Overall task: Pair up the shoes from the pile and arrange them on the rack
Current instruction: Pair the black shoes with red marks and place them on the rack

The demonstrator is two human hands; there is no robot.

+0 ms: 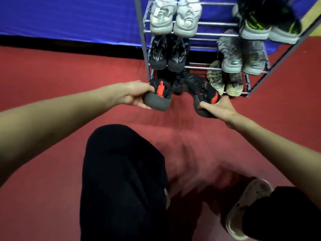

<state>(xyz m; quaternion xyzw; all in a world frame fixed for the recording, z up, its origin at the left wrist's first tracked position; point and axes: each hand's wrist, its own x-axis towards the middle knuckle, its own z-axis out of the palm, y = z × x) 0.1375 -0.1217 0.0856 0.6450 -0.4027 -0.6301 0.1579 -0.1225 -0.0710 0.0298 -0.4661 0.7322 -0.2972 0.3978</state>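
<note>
Shoes already fill most of the rack (142,40) in the upper middle and upper right of the frame: a white pair (175,16) on the top tier at centre, a black-and-green pair (267,23) at upper right, a black pair (169,53) below the white, a grey pair (241,54) to its right, and a tan pair (224,80) on the lowest tier. The last visible pair is in hand. The left hand (133,94) grips the heel of one black-and-red shoe (159,94), and the right hand (217,108) pinches the heel of the other black-and-red shoe (201,89), both toes pointing at the lowest tier's left side, just in front of it. Something dark lies behind them on that tier; whether it is another shoe I cannot tell. No pile shows on the red floor (52,75), so the job looks nearly finished, with this pair left to set down side by side.
</note>
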